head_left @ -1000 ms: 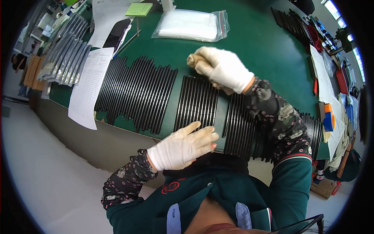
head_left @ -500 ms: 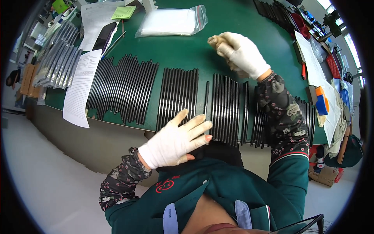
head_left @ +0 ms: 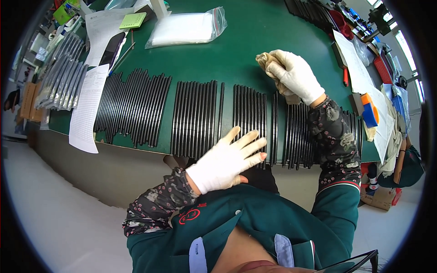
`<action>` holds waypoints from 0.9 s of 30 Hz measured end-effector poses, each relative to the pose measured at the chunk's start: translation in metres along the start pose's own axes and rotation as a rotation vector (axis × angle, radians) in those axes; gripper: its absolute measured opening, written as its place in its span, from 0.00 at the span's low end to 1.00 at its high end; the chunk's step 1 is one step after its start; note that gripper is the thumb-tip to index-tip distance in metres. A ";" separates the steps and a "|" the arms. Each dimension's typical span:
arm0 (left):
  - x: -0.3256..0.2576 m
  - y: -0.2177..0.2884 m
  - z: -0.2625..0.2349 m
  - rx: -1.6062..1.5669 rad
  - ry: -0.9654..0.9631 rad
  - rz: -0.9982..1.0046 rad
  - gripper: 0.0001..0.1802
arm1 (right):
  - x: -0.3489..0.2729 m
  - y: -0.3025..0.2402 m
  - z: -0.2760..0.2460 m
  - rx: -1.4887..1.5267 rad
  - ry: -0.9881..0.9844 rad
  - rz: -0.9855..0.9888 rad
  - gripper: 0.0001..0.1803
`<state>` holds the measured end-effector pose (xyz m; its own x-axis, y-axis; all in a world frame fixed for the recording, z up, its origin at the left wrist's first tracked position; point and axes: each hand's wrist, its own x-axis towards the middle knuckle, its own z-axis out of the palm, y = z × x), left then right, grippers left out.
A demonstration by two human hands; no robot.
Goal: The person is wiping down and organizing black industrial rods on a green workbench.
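Observation:
My left hand (head_left: 227,160), in a white glove with some fingertips bare, has its fingers spread over the near ends of a middle group of black rods (head_left: 249,107). Whether it presses on them I cannot tell. A crumpled beige cloth (head_left: 265,59) is bunched in my right hand (head_left: 297,77), gloved too, above the far ends of the rods. One single rod (head_left: 221,107) lies close along the right side of the left-middle group (head_left: 194,118). Another single rod (head_left: 274,129) lies right of the middle group. My right forearm partly covers a further group of rods (head_left: 298,132).
A wide, uneven row of rods (head_left: 132,107) lies at left beside a printed sheet (head_left: 90,109) and bagged parts (head_left: 61,77). Farther back are a clear zip bag (head_left: 186,28) and a green notepad (head_left: 132,20). An orange-and-blue object (head_left: 370,110) lies near the right edge.
My left hand has moved right, from the left-middle group to the middle one. The single rod between them now lies nearer the left-middle group. My right hand has come slightly nearer with the cloth.

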<state>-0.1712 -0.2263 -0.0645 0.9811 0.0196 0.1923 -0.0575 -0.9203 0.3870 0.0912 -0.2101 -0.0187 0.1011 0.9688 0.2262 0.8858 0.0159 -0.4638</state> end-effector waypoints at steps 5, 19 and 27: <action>-0.019 -0.002 -0.009 0.040 -0.053 -0.070 0.41 | -0.007 0.007 -0.003 -0.045 0.055 -0.055 0.13; -0.022 -0.004 0.005 0.035 -0.126 0.089 0.39 | 0.016 -0.031 0.074 -0.172 -0.098 -0.565 0.05; -0.027 -0.003 0.005 0.056 -0.086 0.075 0.38 | 0.004 -0.069 0.087 0.049 -0.242 -0.837 0.05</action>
<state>-0.1967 -0.2258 -0.0750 0.9869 -0.0814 0.1396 -0.1231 -0.9384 0.3229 -0.0093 -0.1861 -0.0599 -0.6779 0.6600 0.3236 0.6051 0.7510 -0.2641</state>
